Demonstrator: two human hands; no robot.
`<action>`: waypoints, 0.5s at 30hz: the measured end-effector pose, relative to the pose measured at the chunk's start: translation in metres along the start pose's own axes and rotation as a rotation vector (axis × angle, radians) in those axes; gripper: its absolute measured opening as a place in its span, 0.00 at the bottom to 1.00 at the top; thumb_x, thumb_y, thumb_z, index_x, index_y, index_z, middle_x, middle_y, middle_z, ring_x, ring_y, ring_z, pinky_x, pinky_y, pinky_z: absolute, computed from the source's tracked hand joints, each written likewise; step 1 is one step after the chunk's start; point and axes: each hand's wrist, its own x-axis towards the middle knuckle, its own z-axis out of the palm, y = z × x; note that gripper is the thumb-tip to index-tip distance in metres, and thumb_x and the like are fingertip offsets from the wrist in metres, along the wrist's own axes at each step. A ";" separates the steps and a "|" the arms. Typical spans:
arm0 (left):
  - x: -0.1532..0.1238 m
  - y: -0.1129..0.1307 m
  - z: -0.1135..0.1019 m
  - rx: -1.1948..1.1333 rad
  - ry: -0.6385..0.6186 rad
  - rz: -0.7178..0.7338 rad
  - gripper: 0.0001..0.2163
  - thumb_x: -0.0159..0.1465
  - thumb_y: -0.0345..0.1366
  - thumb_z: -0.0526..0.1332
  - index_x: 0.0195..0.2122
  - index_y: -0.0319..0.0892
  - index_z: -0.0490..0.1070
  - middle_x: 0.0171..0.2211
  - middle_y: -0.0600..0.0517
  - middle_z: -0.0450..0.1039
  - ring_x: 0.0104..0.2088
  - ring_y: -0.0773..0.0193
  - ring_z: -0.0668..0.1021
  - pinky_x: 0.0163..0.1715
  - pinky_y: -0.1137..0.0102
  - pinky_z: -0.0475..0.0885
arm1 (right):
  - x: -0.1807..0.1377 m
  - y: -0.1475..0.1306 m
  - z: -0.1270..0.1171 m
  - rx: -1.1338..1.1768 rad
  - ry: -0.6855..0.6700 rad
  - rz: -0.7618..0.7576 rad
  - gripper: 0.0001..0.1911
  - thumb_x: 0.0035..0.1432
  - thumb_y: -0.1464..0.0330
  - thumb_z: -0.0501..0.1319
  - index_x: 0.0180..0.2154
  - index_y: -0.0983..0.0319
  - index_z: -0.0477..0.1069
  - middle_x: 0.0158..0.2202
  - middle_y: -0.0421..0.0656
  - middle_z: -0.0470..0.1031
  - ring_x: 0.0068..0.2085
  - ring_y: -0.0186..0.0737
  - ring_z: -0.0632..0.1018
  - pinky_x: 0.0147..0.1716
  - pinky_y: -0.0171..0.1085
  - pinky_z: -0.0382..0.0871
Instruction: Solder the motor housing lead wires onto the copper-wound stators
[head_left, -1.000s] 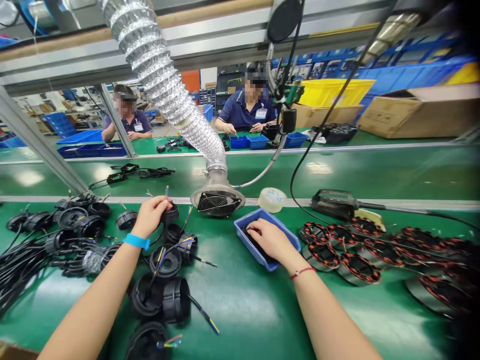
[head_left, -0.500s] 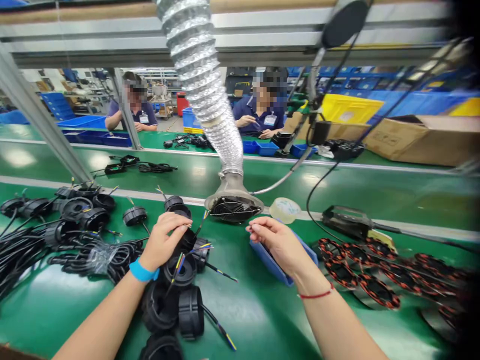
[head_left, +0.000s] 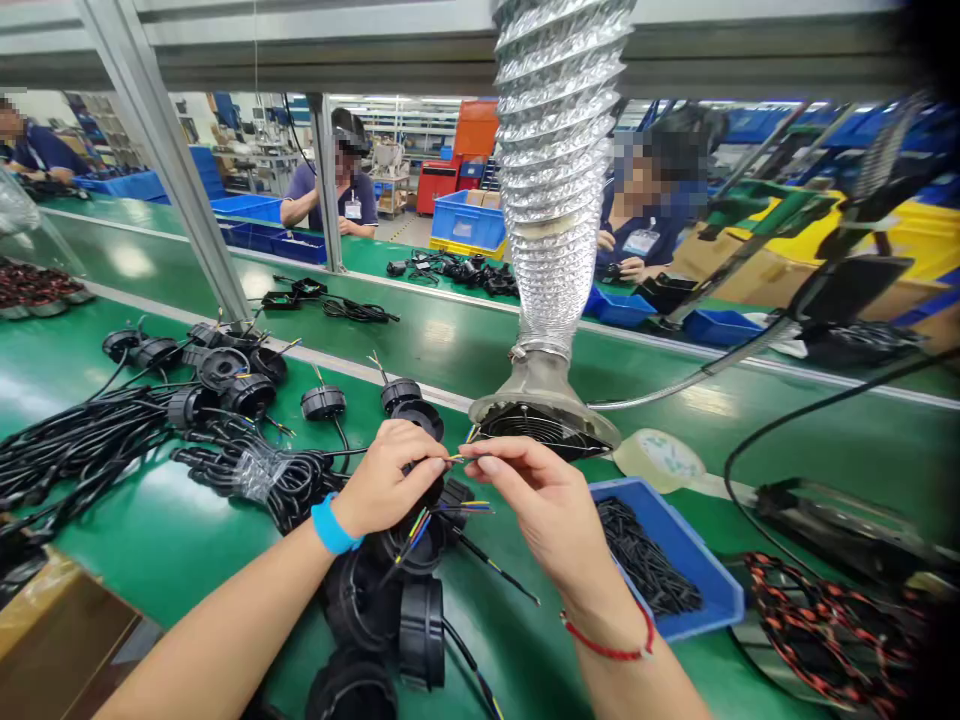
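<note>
pinching thin coloured wires (head_left: 454, 459) between thumb and forefinger of the left hand (head_left: 397, 478), narrowly closed, likely to steady the loose ends. pinching just as narrowly with the right hand (head_left: 536, 490), fingertips close to those same wires, apparently on a small dark piece (head_left: 475, 457), too hidden to tell for sure. working above the black caps (head_left: 422, 630), strewn right under the left hand with wires poking out, presumably for easy reach. with the blue tray (head_left: 716, 592) of short black tubes (head_left: 649, 555) just beside the right hand, probably to shorten each trip. facing the fan hood (head_left: 544, 385), just beyond the fingers, perhaps to draw off fumes. with bundled cables (head_left: 289, 490) further left, seemingly set aside.
</note>
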 end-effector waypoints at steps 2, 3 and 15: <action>0.000 0.001 0.000 0.004 -0.005 0.001 0.09 0.65 0.35 0.54 0.32 0.41 0.73 0.31 0.50 0.75 0.37 0.61 0.73 0.44 0.64 0.61 | -0.002 -0.001 -0.002 -0.010 0.015 -0.002 0.08 0.53 0.62 0.65 0.33 0.59 0.77 0.33 0.43 0.79 0.33 0.38 0.78 0.37 0.38 0.74; 0.000 0.001 0.001 0.006 -0.005 0.002 0.09 0.65 0.34 0.54 0.32 0.41 0.73 0.30 0.51 0.75 0.36 0.62 0.73 0.43 0.64 0.61 | -0.002 -0.001 -0.003 -0.012 0.018 -0.002 0.08 0.53 0.62 0.65 0.33 0.59 0.77 0.33 0.43 0.79 0.33 0.38 0.78 0.37 0.38 0.74; 0.000 -0.001 0.001 0.000 0.004 -0.006 0.08 0.65 0.33 0.55 0.33 0.41 0.73 0.30 0.51 0.75 0.36 0.62 0.73 0.43 0.64 0.61 | -0.002 0.005 -0.003 -0.214 -0.007 -0.141 0.05 0.57 0.66 0.61 0.34 0.58 0.75 0.36 0.43 0.78 0.38 0.40 0.77 0.41 0.40 0.71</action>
